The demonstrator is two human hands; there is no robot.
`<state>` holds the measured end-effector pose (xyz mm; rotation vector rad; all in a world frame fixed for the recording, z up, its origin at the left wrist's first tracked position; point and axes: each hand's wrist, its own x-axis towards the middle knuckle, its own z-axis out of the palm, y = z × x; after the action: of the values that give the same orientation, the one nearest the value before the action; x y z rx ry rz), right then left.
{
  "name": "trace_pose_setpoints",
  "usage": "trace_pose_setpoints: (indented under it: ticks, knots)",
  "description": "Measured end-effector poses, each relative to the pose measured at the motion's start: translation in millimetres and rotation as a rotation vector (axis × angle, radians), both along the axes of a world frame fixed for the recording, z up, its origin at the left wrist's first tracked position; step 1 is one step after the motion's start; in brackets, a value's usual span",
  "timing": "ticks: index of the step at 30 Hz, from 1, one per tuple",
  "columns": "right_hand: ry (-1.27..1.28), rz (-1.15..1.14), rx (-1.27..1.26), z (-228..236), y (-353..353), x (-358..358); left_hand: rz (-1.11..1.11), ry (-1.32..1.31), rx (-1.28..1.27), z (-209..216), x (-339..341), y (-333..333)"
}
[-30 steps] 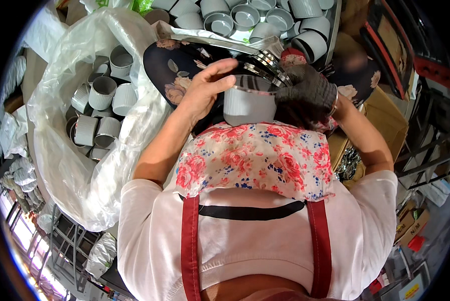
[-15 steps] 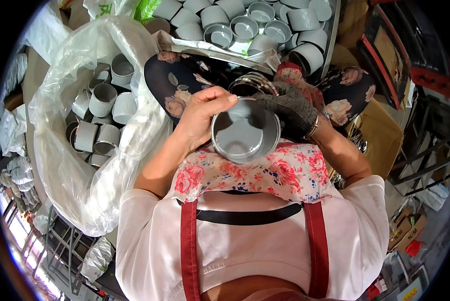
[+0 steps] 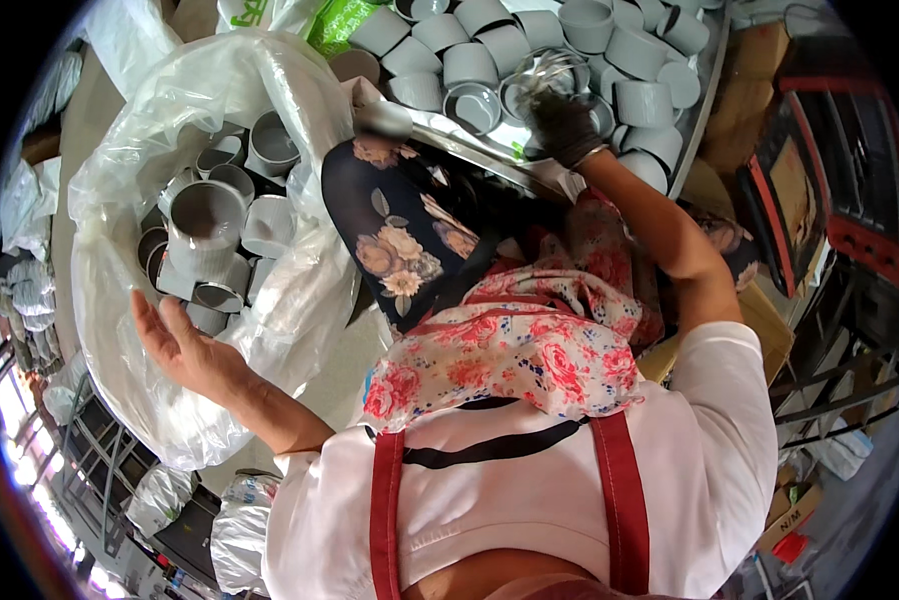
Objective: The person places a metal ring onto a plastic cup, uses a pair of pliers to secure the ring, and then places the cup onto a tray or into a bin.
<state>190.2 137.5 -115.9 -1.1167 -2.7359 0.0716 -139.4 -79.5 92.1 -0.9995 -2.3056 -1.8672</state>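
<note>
My left hand (image 3: 184,345) is empty, palm up and fingers apart, at the near edge of a large clear plastic bag (image 3: 139,180) that holds several grey metal cups (image 3: 207,215). My right hand (image 3: 561,125), in a dark glove, reaches far forward over a table packed with several more grey cups (image 3: 641,103) and grips a shiny metal cup (image 3: 547,75) at its rim. My floral-patterned clothing fills the middle of the view.
A metal table edge (image 3: 469,150) runs between my knees and the cups. Cardboard boxes (image 3: 769,320) and a red-framed rack (image 3: 859,200) stand to the right. More plastic bags (image 3: 244,530) and wire racks (image 3: 99,460) lie low on the left.
Both hands held one metal cup close to my chest. Now my right hand has carried it forward to the table, and my left hand has let go and swung left to the bag.
</note>
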Motion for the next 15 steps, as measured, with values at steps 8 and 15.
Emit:
trace_pose_setpoints:
  ticks: [8, 15]
  knots:
    - [-0.255, -0.004, -0.517, -127.0, 30.1, -47.7, -0.463, -0.300, -0.168, -53.3, 40.1, 22.5]
    - [0.163, 0.078, -0.423, 12.4, 19.1, -5.5, -0.776, -0.231, -0.231, -64.9, 79.6, 64.4]
